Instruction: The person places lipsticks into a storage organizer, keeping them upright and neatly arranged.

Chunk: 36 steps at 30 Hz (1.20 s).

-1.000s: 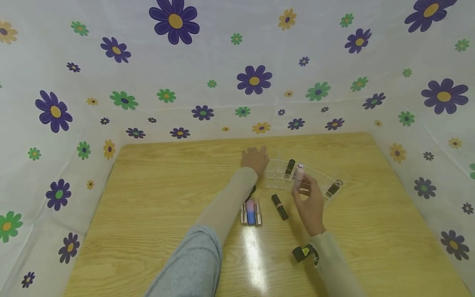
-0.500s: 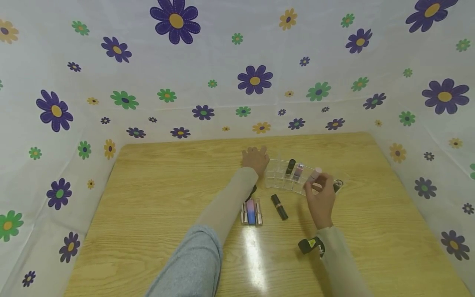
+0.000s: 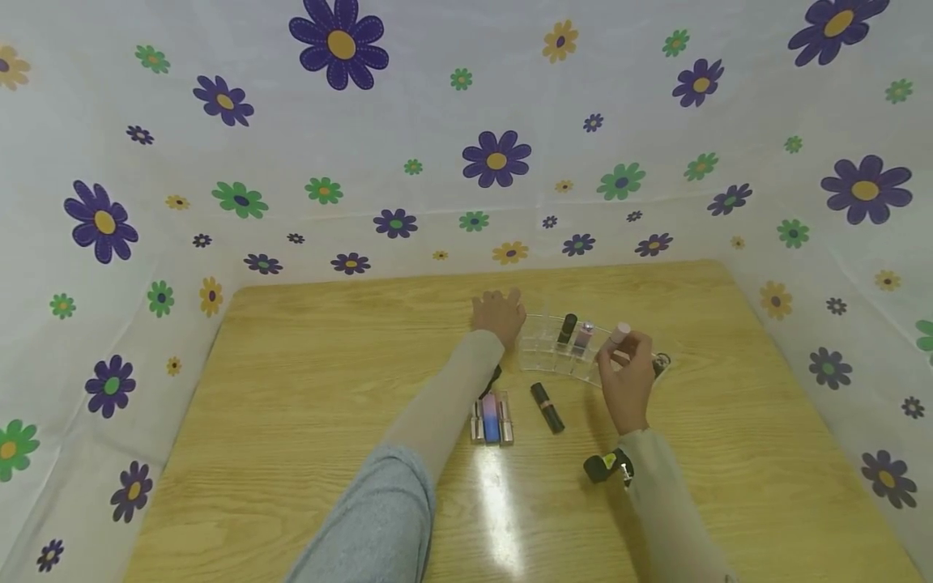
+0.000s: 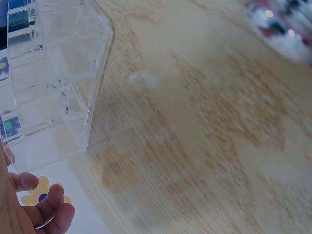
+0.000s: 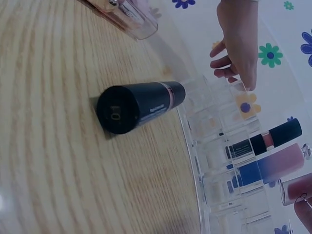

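My right hand (image 3: 628,379) pinches a pale pink lipstick tube (image 3: 620,333) upright and tilted over the right part of a clear, curved lipstick organizer (image 3: 539,366). In the right wrist view the tube's lower part (image 5: 295,188) looks clear with a reddish core, beside the organizer. My left hand (image 3: 499,317) touches the organizer's left end with loosely bent fingers. A black lipstick (image 3: 568,328) and a pink-and-blue lipstick (image 3: 584,337) stand in neighbouring compartments. A dark item (image 3: 660,363) with a round top shows at the right end, partly hidden by my right hand.
A black lipstick (image 3: 547,407) lies on the wooden table (image 3: 328,389) in front of the organizer. Left of it lie a pink-and-blue tube (image 3: 492,419) and two clear-capped ones, side by side, near my left forearm. A flowered cloth (image 3: 408,121) rises behind the table.
My right hand has moved right along the organizer with the pink lipstick tube, away from the standing pink-and-blue one, then paused over the right part. The left hand stays put.
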### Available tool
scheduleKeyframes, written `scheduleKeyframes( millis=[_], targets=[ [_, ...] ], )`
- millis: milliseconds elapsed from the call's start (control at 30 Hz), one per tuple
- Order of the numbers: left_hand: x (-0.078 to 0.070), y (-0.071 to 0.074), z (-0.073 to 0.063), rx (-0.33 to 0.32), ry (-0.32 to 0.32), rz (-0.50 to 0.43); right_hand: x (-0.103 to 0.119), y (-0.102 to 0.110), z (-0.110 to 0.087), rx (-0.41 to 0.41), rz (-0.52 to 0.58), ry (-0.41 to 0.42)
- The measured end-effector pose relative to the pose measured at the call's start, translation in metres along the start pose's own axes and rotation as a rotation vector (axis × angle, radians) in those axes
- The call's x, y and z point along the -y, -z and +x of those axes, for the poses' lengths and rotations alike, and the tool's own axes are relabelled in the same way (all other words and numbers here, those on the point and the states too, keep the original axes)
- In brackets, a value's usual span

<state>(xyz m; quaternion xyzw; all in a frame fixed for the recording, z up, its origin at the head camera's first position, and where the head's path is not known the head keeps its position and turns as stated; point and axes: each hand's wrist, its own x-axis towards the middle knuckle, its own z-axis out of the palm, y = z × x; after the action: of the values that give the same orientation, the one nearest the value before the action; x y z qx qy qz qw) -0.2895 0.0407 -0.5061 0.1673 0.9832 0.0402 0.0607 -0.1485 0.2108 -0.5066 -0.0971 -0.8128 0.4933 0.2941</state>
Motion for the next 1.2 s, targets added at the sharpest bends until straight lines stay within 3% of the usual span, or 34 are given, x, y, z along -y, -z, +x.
scheduleKeyframes(
  millis=[333,1200],
  targets=[
    [0.000,-0.002,0.002,0.005,0.028,-0.053,-0.004,-0.005,0.010,0.049,0.037,-0.101],
    [0.002,-0.015,0.007,-0.079,0.014,-0.036,-0.015,-0.007,0.022,0.136,-0.061,-0.041]
  ],
)
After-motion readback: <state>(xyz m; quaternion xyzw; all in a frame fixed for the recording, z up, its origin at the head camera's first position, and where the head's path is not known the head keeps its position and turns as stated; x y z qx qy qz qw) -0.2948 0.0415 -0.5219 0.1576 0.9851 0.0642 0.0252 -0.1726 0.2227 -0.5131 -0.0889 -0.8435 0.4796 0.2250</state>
